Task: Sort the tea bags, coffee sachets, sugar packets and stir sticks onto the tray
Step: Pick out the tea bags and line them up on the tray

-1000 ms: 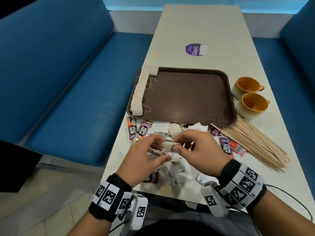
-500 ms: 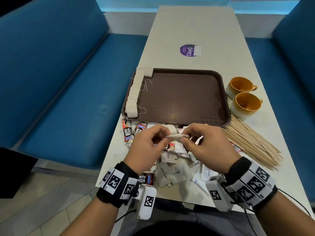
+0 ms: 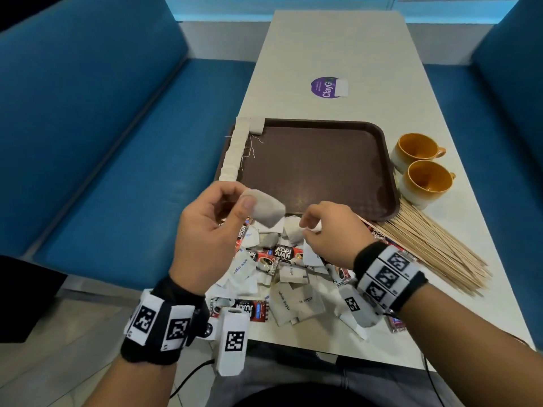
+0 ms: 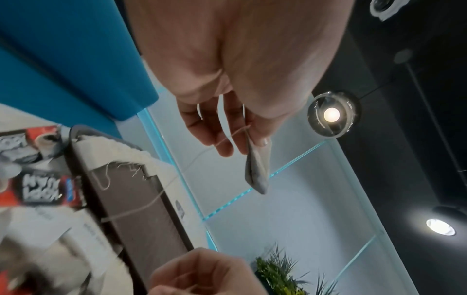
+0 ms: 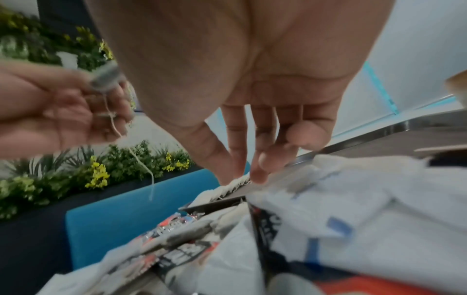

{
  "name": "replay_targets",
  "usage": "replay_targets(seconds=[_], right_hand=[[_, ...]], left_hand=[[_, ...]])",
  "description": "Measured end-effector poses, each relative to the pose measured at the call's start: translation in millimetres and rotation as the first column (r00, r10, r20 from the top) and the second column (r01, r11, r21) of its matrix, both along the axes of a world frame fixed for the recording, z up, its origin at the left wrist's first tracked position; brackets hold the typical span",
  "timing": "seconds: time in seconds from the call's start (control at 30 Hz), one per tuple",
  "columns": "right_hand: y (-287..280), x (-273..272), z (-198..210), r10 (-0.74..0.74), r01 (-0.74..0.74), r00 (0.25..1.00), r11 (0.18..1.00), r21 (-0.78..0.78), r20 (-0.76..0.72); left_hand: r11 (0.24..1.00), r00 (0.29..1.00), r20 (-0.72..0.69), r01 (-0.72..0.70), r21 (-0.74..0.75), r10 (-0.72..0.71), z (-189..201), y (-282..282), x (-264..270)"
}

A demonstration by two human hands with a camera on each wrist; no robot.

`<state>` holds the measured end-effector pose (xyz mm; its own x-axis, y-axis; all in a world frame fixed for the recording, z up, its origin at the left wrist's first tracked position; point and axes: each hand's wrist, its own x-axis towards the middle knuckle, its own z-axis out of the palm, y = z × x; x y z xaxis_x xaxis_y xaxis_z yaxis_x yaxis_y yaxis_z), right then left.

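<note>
My left hand [image 3: 246,198] pinches a grey-white tea bag [image 3: 267,212] between thumb and fingers, held above the near left corner of the brown tray [image 3: 323,160]. Its string [image 5: 149,175] dangles loose. In the left wrist view the tea bag [image 4: 256,169] hangs edge-on from the fingertips. My right hand [image 3: 308,227] hovers just right of it over the pile, fingers relaxed and holding nothing. Several tea bags [image 3: 235,151] line the tray's left edge. White sugar packets [image 3: 296,304] and red coffee sachets [image 3: 283,254] lie mixed in front of the tray. Stir sticks [image 3: 426,248] lie at the right.
Two orange cups [image 3: 417,148] [image 3: 426,177] stand right of the tray, close to the sticks. A purple sticker [image 3: 326,87] marks the far table. Blue bench seats [image 3: 117,171] flank the table on both sides. The pile reaches the table's near edge.
Both hands held the tea bag together over the pile. Now the right hand has let go, and the left hand has lifted the bag up and left toward the tray.
</note>
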<state>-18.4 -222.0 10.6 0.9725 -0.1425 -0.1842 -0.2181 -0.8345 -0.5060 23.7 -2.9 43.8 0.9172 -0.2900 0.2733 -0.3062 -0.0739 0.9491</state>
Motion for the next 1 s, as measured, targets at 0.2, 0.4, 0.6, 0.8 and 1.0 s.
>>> replay_targets(seconds=[0.2, 0.4, 0.6, 0.8, 1.0], right_hand=[[21.4, 23.9, -9.3, 0.033, -0.055, 0.996, 0.959, -0.278, -0.082], [27.0, 24.8, -13.6, -0.004, -0.004, 0.999, 0.984, -0.181, -0.041], [12.9, 22.0, -19.3, -0.131, 0.138, 0.99, 0.975, 0.171, -0.051], [8.4, 9.5, 0.4, -0.1, 0.085, 0.995, 0.87, 0.485, 0.006], [15.8, -5.2, 18.6, 0.035, -0.025, 0.999, 0.727, 0.686, -0.002]], left_hand=[[0.969, 0.999, -0.006, 0.052, 0.243, -0.052, -0.5, 15.8, 1.3], [0.811, 0.989, -0.131, 0.132, 0.569, -0.069, -44.8, 21.1, -0.3], [0.909, 0.955, -0.297, 0.11, 0.402, 0.016, -54.1, 14.9, -3.4], [0.925, 0.956, -0.281, 0.03, 0.378, 0.083, -59.4, 11.8, 3.7], [0.984, 0.916, -0.398, 0.015, 0.176, 0.057, -44.9, -1.0, -2.4]])
